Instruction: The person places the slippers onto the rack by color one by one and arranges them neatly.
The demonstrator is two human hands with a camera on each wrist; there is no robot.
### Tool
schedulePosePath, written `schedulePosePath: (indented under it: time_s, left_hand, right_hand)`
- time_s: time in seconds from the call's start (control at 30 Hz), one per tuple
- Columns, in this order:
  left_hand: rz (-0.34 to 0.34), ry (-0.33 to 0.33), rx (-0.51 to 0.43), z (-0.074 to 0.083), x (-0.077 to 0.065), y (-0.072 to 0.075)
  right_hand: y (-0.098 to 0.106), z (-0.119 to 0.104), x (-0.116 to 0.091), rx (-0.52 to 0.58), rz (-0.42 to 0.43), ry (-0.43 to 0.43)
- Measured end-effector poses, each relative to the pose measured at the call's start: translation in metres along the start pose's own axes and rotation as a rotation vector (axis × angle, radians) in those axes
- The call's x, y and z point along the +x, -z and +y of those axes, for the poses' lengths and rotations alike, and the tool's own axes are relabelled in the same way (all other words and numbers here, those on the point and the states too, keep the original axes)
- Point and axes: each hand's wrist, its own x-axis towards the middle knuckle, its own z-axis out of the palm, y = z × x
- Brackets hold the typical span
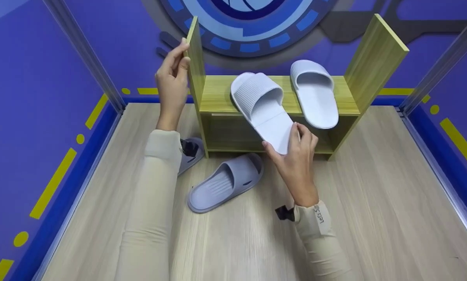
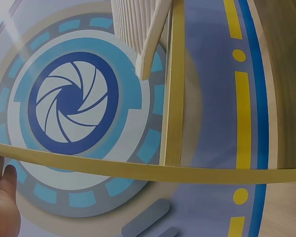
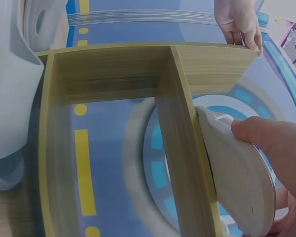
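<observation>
A small wooden shoe rack (image 1: 278, 112) stands against the back wall. My left hand (image 1: 173, 80) holds the front upper edge of its left side panel (image 1: 196, 66) between thumb and fingers. The heel of a white slipper (image 1: 270, 117) is gripped by my right hand (image 1: 298, 164), thumb on one side and fingers on the other. This slipper lies toe-inward over the rack's upper board, its heel jutting out over the front edge. To its right a second white slipper (image 1: 320, 99) rests on the same board, apart from it. In the right wrist view the held slipper's sole (image 3: 234, 168) shows beside the board.
On the floor (image 1: 233, 249) before the rack lies a grey slipper (image 1: 225, 183). Another grey slipper (image 1: 192, 156) is partly hidden behind my left sleeve. The rack's right side panel (image 1: 376, 58) rises at the right, and blue printed walls (image 1: 34, 97) enclose the space.
</observation>
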Motion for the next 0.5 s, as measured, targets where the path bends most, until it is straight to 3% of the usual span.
schedulePosePath:
  time_s: [0.27,0.5]
  left_hand:
    - [0.0,-0.009,-0.009,-0.0004,-0.0003,0.0002]
    - [0.006,0.024,-0.025,0.0044,-0.0004,-0.0013]
  right_hand:
    - [-0.0016,-0.0065,0.0104,-0.024,-0.069,-0.041]
    - [0.0036,-0.0041,0.0096,0.051,-0.133,-0.063]
